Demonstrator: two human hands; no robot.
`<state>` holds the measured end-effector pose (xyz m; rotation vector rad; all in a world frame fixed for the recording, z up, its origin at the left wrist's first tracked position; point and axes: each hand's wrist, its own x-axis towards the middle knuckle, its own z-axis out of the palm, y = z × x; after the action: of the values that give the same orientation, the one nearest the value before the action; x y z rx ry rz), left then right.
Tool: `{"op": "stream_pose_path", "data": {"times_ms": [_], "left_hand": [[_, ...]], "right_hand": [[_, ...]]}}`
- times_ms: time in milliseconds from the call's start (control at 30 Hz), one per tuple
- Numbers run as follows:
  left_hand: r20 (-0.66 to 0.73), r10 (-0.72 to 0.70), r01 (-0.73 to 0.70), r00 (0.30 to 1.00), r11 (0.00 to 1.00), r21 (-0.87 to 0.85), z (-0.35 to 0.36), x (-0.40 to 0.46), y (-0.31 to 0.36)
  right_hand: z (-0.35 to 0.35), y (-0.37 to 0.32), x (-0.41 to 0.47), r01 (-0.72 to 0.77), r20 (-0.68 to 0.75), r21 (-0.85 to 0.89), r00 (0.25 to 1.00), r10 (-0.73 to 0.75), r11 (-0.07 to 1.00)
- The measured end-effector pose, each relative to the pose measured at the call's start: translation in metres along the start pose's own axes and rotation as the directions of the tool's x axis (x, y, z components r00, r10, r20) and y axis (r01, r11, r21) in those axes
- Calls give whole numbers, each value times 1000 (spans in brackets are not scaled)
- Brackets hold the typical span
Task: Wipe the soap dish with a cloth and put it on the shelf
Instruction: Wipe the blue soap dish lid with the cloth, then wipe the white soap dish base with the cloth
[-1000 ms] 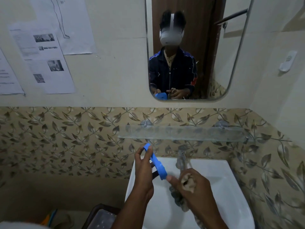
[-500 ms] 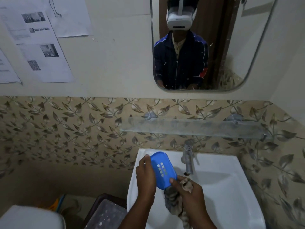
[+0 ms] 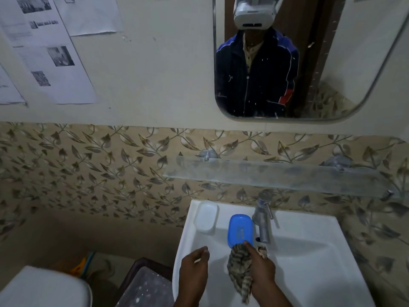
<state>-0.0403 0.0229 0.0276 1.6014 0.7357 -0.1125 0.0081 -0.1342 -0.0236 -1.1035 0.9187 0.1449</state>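
**Q:** Over the basin [image 3: 309,258], just left of the tap [image 3: 263,218] — which step are you on?

**A:** Wiping looks about done. Your right hand [image 3: 262,268] grips the striped cloth [image 3: 240,269] and pinches the near end of the blue soap dish [image 3: 240,230]. Your left hand [image 3: 194,265] hangs beside it, fingers loosely curled, holding nothing.

**Q:** And the next move?

**A:** Likely the placing: lift the dish above the tap onto the glass shelf [image 3: 276,176], and set it flat.

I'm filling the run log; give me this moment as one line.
right hand: grips cloth and soap dish | left hand: free | shelf: no dish yet
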Motion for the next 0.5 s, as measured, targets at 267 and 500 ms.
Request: {"op": "stream_pose_path", "data": {"times_ms": [267,500], "left_hand": [[-19,-95,95,995,995,-1,-4,0,-14],[-21,-158,158,987,987,-5,-1,-6,-13]], "right_hand": [[38,-2,41,-10,16,13,1000,9,1000],[50,-1,50,-69,44,68,997,66,995]]}}
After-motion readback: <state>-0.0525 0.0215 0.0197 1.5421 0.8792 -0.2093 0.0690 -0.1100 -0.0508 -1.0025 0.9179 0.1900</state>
